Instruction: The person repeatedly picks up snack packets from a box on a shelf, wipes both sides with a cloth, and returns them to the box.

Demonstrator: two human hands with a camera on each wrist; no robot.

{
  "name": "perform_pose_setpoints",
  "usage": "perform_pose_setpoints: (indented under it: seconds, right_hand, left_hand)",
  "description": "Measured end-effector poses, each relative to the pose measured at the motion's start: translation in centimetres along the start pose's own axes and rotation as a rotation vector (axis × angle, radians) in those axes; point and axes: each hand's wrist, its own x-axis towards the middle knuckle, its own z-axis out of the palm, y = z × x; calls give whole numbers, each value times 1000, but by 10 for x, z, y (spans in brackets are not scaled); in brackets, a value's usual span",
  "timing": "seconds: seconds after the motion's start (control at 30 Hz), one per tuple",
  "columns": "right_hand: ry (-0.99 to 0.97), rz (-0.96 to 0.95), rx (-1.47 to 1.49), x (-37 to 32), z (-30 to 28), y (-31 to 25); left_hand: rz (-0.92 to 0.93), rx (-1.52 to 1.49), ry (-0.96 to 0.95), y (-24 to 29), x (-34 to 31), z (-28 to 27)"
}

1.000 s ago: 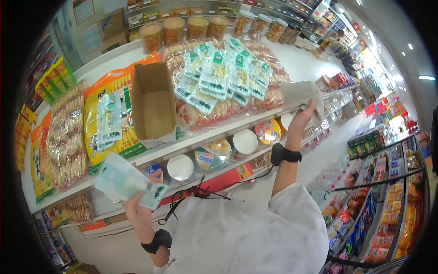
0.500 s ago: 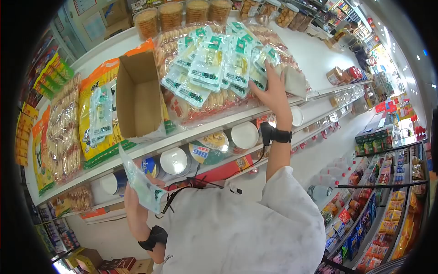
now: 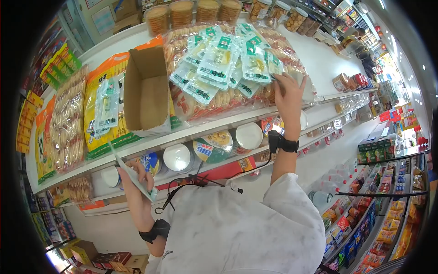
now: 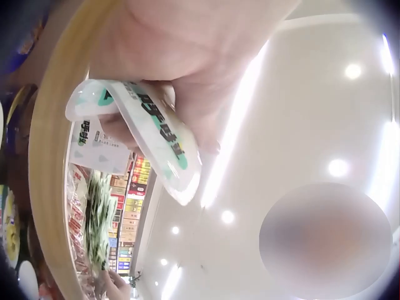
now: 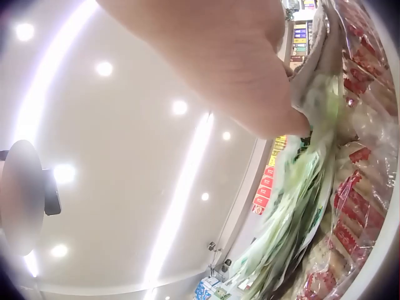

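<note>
My left hand [image 3: 139,194] grips clear and green plastic snack packets [image 4: 159,134] in front of the shelf edge, edge-on in the head view. In the left wrist view the thumb and fingers close round them, and a white printed side shows behind. My right hand [image 3: 289,98] is at the right end of a heap of similar packets [image 3: 219,59], pinching the lower edge of a snack packet [image 3: 273,64] there. In the right wrist view the thumb presses at the heap's near end. A grey cloth [image 3: 309,87] lies beside this hand, partly hidden by it.
The heap lies on large bags of biscuits [image 3: 210,105]. An open cardboard box [image 3: 148,91] stands to its left, then a yellow bag [image 3: 93,132] with several packets on top. Biscuit tubs [image 3: 181,17] line the back. Below the shelf edge [image 3: 200,130] sit round tubs [image 3: 178,157].
My right hand has let go of the grey cloth and moved left to the heap, where its fingers have closed on a packet's edge. My left hand has turned its packets edge-on.
</note>
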Motion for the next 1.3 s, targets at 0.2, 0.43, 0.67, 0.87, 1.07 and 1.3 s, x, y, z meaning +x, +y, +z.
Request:
perform_pose_setpoints:
  seconds: [0.2,0.43,0.67,0.87,1.07,1.3]
  right_hand:
    - [236,-1,42,14,-13,-16]
    - [204,4,-139,38,-3,2]
    - [312,24,-131,28,15,2]
    - [366,38,-139,0,3,-34]
    - [608,18,75,-20,-10,-60]
    - [727,488,660,-48,-38,-103]
  left_hand:
    - [-49,-181,14,19,-12,16]
    - [-151,-257,-115,22,-20,-1]
    - [-111,59,-242,27,-27,-24]
    - [-19,175,-242,14,-28,-32]
    - [-123,111,-111,21,-49,13]
    - [-127,157,-250,9,-36,32]
